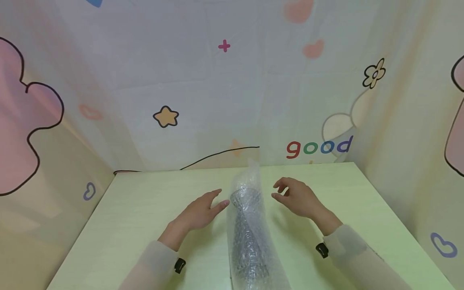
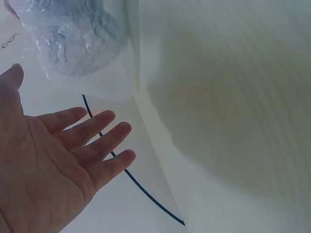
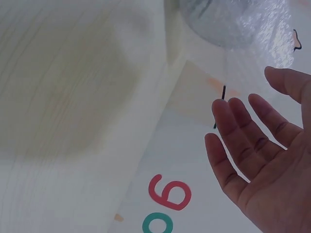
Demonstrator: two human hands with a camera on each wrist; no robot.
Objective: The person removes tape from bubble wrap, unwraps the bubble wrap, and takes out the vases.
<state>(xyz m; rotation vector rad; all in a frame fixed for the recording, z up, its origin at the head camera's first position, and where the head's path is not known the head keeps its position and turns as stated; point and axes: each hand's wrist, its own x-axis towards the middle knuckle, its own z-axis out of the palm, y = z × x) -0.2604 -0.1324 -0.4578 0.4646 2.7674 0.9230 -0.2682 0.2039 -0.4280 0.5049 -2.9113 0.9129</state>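
Observation:
A long object in clear bubble wrap lies or stands on the table in the middle of the head view. Through the wrap I make out a greyish, glassy shape with a narrow neck and a flared round end; its exact kind is unclear. My left hand is just left of it, fingers extended and apart from the wrap. To its right, my right hand hovers with loosely bent fingers, touching nothing. Both wrist views show the wrapped end beyond the fingers of the left hand and the right hand.
The pale yellow-green table runs back to a printed curtain that also hangs along both sides. A loose tip of wrap sticks up at the object's far end. Each sleeve has a small black clip near the cuff.

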